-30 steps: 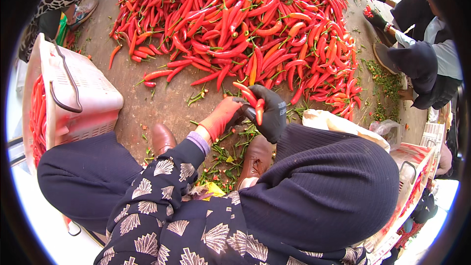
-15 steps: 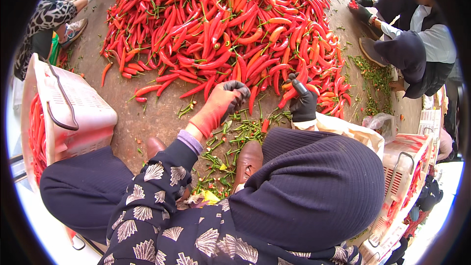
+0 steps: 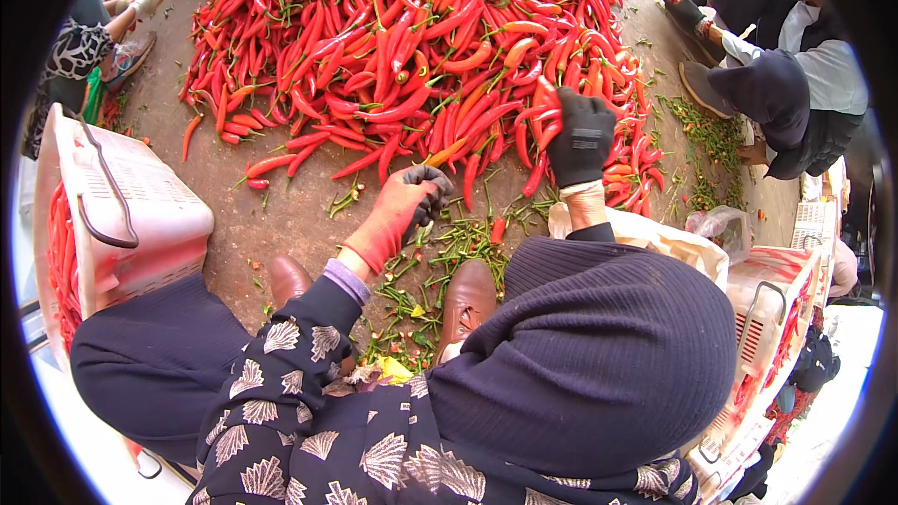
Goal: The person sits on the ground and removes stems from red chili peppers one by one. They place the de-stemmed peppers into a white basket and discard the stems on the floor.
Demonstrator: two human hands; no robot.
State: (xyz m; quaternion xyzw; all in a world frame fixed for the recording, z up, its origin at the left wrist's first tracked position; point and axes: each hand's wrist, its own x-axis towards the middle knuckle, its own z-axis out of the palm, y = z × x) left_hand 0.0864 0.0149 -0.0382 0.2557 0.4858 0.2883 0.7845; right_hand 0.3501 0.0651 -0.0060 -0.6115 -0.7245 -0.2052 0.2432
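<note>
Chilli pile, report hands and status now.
Left hand closed, low by green stems. Right hand gripping red chillies at pile edge. Nothing blocking.

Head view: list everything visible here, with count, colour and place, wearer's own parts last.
chilli pile: too many to count, red and some orange, ground ahead
green stems: scattered, by the feet
basket: one, pale, chillies inside, left
second basket: one, pale, right
co-workers: two partly seen, far right and top left
brown shoes: two
left hand: red and black glove, closed near a chilli
right hand: black glove, on the pile
</note>
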